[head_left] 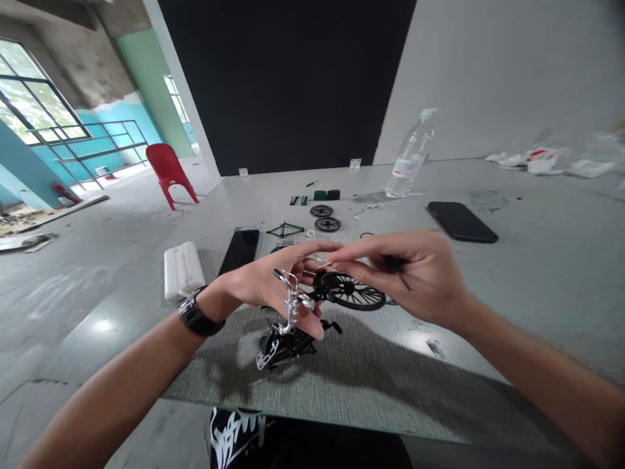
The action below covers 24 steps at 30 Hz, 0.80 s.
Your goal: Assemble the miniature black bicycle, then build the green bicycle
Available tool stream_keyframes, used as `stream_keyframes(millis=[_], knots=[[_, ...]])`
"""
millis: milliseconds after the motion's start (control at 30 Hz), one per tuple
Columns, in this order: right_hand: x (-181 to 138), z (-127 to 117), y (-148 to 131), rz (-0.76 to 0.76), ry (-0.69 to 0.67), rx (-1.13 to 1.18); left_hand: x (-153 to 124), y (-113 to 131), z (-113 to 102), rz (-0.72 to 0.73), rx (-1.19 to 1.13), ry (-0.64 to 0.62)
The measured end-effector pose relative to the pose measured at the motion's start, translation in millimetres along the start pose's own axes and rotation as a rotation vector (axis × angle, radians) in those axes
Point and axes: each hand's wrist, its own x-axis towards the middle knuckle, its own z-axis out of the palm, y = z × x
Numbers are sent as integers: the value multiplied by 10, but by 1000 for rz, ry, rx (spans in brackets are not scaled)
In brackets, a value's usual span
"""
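Bicycle model (293,306), black with silver handlebar, sits clasped in left hand (263,283); right hand (420,277) grip pinches thin tool (398,268).

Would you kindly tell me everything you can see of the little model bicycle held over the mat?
The model bicycle is small and black, with shiny, metal-looking silver handlebars and fork. Its black spoked wheel points right; the lower end is blurred. It is tilted over the grey mat, the left hand gripping its frame, while the right hand, holding a thin dark tool, pinches near the wheel.
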Motion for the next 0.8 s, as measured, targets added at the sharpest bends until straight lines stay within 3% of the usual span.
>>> stream_keyframes(millis=[800], knots=[[-8, -71, 86, -65, -31, -92, 0, 55, 34, 27, 5, -39]])
